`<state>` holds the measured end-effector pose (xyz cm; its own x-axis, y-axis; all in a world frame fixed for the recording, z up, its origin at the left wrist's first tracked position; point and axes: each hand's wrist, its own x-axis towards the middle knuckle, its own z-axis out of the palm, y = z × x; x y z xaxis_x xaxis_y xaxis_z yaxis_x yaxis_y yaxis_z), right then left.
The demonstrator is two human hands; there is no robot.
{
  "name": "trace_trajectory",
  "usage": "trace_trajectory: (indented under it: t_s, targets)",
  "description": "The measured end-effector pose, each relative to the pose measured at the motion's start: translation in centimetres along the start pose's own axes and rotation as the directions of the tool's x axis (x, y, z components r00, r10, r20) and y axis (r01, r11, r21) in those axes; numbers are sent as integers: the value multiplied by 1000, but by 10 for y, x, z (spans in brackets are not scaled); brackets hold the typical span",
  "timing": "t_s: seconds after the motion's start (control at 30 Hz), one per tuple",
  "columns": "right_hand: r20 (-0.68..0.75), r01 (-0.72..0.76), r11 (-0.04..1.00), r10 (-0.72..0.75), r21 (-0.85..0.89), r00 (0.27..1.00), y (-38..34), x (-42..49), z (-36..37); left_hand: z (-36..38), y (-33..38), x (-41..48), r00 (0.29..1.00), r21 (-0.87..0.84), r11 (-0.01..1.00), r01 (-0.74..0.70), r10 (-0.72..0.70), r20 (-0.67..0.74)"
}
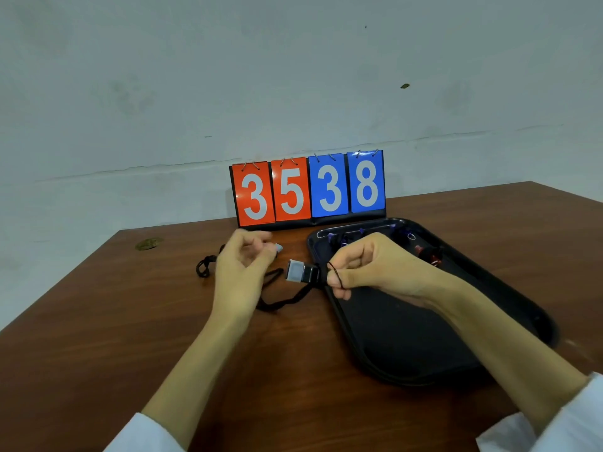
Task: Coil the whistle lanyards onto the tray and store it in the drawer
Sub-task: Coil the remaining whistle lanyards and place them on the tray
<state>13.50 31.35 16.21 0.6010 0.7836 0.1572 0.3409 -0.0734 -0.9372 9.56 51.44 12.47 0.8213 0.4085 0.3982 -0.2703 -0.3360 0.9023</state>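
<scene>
Black whistle lanyard (293,296) in right hand (362,265)

The left hand (243,265) hides most of a second whistle (278,246) (only a pale tip shows); whether it pinches it is unclear. The right hand (355,265), fingers curled, covers the rear of the black whistle (301,271) and the tray's (391,337) far end, where purple and red bits (427,254) blur. Both white sleeves (146,433) are cut off below.

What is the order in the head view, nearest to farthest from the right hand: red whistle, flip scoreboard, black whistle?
1. Black whistle: just left of the right hand, which pinches its lanyard.
2. Red whistle: in the tray, beyond the hand.
3. Flip scoreboard: standing behind the tray.
</scene>
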Motion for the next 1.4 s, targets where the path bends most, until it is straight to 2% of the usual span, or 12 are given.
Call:
trace_trajectory:
  t_s: [0.1, 0.2, 0.27, 0.33, 0.47, 0.6, 0.73, 0.87, 1.03, 1.17, 1.27, 1.4]
  targets:
    - [-33, -18, 1000, 18, -9, 999, 2, 1, 0, 16, 12, -13, 957, -279, 953, 117, -33, 288]
    - [-92, -19, 1000, 19, 0, 996, 4, 2, -2, 25, 12, -19, 893, -341, 882, 324, -166, 419]
    - [-174, -31, 999, 32, 9, 984, 6, 2, -4, 26, 11, -21, 838, -282, 894, 349, -163, 522]
    - [-263, -47, 999, 53, 27, 963, 7, 4, -6, 23, 11, -20, 827, -241, 916, 320, -145, 543]
    - [-481, -71, 997, 80, 35, 873, 11, 8, -9, 20, 14, -19, 868, -115, 977, 180, -102, 486]
    - [-567, -181, 967, 51, -176, 822, 19, 11, -7, 23, 13, -22, 877, 33, 999, 21, -34, 479]
    - [-518, -300, 802, -14, -517, 855, 28, 12, -4, 21, 11, -23, 896, 104, 989, -103, 47, 441]
    - [-331, -238, 775, 39, -586, 943, 27, 11, -1, 14, 12, -18, 931, 131, 977, -171, 116, 347]
    - [-29, -137, 911, 136, -388, 990, 20, 6, 0, 10, 14, -12, 944, 115, 977, -178, 137, 299]
    - [96, -91, 955, 123, -281, 988, 14, 4, 0, 11, 15, -11, 933, 65, 993, -94, 66, 353]
    - [137, -71, 974, 102, -215, 985, 10, 3, 0, 12, 18, -12, 910, 58, 997, -44, 17, 414]
    - [45, -53, 996, 57, -78, 997, 8, 2, -2, 13, 13, -8, 907, 30, 992, 125, -126, 402]
